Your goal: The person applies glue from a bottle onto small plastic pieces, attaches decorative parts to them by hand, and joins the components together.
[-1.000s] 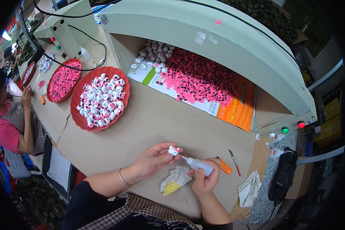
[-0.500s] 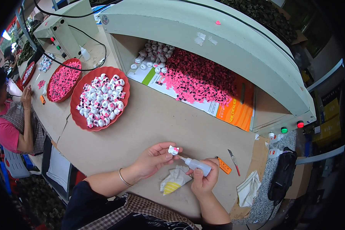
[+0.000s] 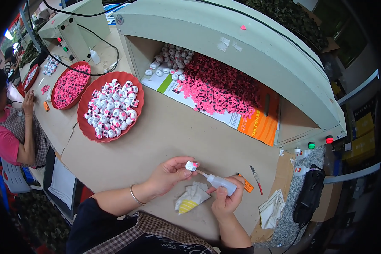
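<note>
A small white cat-shaped head (image 3: 191,166) with a pink bow is pinched between the thumb and fingers of my left hand (image 3: 166,176). My right hand (image 3: 227,202) grips a translucent squeeze bottle (image 3: 222,184), tilted so its thin nozzle points up and left. The nozzle tip lies right at the lower edge of the white head; whether it touches cannot be made out. Below the bottle is a crumpled white cloth (image 3: 194,195) with a yellow striped part. Just beyond my right hand lies an orange-handled cutter (image 3: 246,184).
A red scalloped bowl (image 3: 84,122) holds many similar heads. Pink bow pieces (image 3: 224,91) are heaped under a curved pale machine (image 3: 224,31). A craft knife (image 3: 256,180) and folded cloth (image 3: 271,209) lie right. A person (image 3: 12,135) sits at left beside a bowl of pink pieces (image 3: 70,86).
The bottle in my right hand has shifted slightly right and down. The white head has turned a little in my left fingers. The whole view has shifted slightly.
</note>
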A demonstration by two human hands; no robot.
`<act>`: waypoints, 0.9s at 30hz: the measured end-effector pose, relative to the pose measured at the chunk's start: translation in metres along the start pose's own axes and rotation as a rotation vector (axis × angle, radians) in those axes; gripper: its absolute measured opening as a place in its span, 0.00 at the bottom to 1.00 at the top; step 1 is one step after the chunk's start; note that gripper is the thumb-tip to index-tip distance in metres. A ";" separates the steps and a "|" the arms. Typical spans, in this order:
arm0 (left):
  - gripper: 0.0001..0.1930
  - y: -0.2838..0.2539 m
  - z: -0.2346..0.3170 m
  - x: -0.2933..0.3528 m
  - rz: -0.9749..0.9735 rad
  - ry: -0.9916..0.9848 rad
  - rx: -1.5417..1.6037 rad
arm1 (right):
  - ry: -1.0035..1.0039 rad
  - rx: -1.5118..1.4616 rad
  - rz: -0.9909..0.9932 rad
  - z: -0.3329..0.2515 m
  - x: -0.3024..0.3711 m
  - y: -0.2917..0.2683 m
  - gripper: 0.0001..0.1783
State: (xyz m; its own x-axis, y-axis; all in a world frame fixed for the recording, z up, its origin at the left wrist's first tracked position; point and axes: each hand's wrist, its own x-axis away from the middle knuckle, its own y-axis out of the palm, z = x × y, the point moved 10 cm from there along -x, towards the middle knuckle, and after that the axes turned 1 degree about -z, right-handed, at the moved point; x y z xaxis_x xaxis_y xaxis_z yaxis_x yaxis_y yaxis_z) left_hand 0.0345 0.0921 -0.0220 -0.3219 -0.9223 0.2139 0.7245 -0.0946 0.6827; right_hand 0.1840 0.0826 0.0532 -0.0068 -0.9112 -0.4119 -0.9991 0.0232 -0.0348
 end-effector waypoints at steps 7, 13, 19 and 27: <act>0.18 0.005 0.002 0.003 -0.029 0.025 -0.077 | -0.007 0.047 -0.066 0.002 0.003 0.006 0.14; 0.19 0.004 -0.001 0.002 -0.045 0.023 -0.091 | 0.023 -0.034 -0.024 0.006 0.004 0.006 0.13; 0.19 0.001 0.002 0.003 -0.019 0.045 -0.126 | 0.037 -0.019 -0.066 0.006 0.004 0.008 0.13; 0.19 0.002 0.002 0.002 -0.008 0.034 -0.129 | 0.026 0.028 -0.048 0.004 0.001 0.001 0.13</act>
State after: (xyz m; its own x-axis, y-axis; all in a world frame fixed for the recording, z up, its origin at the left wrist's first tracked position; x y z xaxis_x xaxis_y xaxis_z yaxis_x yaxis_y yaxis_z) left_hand 0.0340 0.0912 -0.0190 -0.3088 -0.9333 0.1834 0.7951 -0.1475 0.5883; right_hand 0.1829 0.0833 0.0493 0.0401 -0.9218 -0.3855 -0.9967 -0.0098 -0.0802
